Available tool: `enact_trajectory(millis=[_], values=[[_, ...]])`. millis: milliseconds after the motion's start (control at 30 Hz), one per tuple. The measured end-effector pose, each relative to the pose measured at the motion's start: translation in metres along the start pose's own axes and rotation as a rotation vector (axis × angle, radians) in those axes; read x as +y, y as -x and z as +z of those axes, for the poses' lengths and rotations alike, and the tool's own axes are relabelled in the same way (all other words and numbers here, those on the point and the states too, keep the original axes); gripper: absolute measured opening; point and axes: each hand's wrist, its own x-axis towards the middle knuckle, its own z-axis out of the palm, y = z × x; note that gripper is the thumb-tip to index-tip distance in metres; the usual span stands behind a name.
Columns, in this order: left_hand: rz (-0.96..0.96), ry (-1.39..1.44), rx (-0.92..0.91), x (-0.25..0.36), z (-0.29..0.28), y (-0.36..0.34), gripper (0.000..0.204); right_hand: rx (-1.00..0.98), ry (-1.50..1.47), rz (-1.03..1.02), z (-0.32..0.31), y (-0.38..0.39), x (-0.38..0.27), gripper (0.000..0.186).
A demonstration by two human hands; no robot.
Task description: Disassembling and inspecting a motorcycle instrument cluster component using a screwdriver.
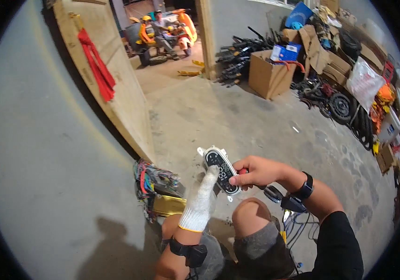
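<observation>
An oval scooter instrument display [223, 171], dark-faced with a pale frame and mounting tabs, is held tilted above my knees. My left hand [203, 193], in a white knit glove, is closed on its left side, with the thumb lying over the face. My bare right hand [259, 171] grips the lower right edge, its thumb pressing on the rim. A small red piece [243, 171] shows between the right thumb and fingers; most of it is hidden. Just below the right hand is a black rounded part [273, 193], whose kind I cannot make out.
Bundled coloured wires [149, 182] and a gold box [168, 205] lie by the door [116, 70] at left. Black cables [302, 228] lie right of my knees. Cardboard boxes [270, 74], wheels [340, 106] and bags fill the back right. Beyond the doorway, a person [162, 32] sits beside orange scooters.
</observation>
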Motion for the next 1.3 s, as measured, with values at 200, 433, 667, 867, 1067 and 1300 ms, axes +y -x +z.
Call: enact_trajectory(millis=[200, 433, 667, 867, 1067, 1300], values=[[-0.020, -0.256, 0.207, 0.007, -0.020, 0.019, 0.044, -0.019, 0.079, -0.063, 0.015, -0.016, -0.016, 0.032], [0.004, -0.034, 0.111, 0.014, -0.009, 0.025, 0.044, -0.190, -0.005, -0.078, 0.012, -0.024, -0.016, 0.030], [-0.050, 0.116, -0.029, 0.013, -0.005, 0.011, 0.032, -0.293, -0.067, 0.009, 0.001, -0.032, -0.004, 0.033], [0.070, -0.042, 0.205, 0.007, -0.008, -0.001, 0.013, -0.055, -0.123, -0.007, -0.018, -0.028, 0.026, 0.037], [-0.025, 0.212, 0.165, 0.020, -0.008, -0.009, 0.034, 0.641, 0.109, 0.477, -0.086, -0.007, 0.273, 0.064], [-0.097, 0.480, 0.107, 0.030, -0.013, 0.000, 0.081, 0.666, 0.423, 0.814, -0.034, 0.053, 0.486, 0.107]])
